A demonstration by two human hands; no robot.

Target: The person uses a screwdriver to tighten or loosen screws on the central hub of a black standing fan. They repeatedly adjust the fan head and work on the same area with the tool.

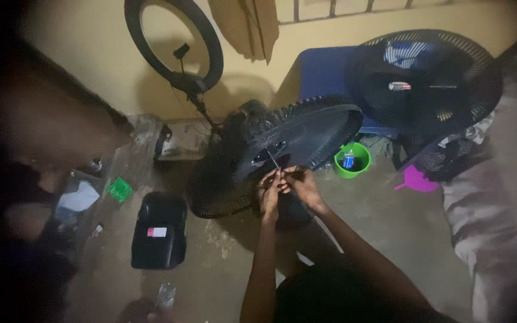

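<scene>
A black fan guard (306, 134) lies tilted over a black fan body (216, 179) on the floor. My left hand (268, 192) and my right hand (302, 184) meet just below the guard's hub. Together they pinch a thin metal tool (274, 161) that points up into the hub. Which hand carries the grip is hard to tell in the dim light. A second black fan grille (432, 78) leans at the back right against a blue box (324, 72).
A green cup (352, 160) holding a small blue item stands right of the guard. A black case (159, 230) lies on the floor at left. A ring light (175, 42) stands by the wall. A purple scoop (417, 179) and cloth lie right. A dark blurred shape fills the left edge.
</scene>
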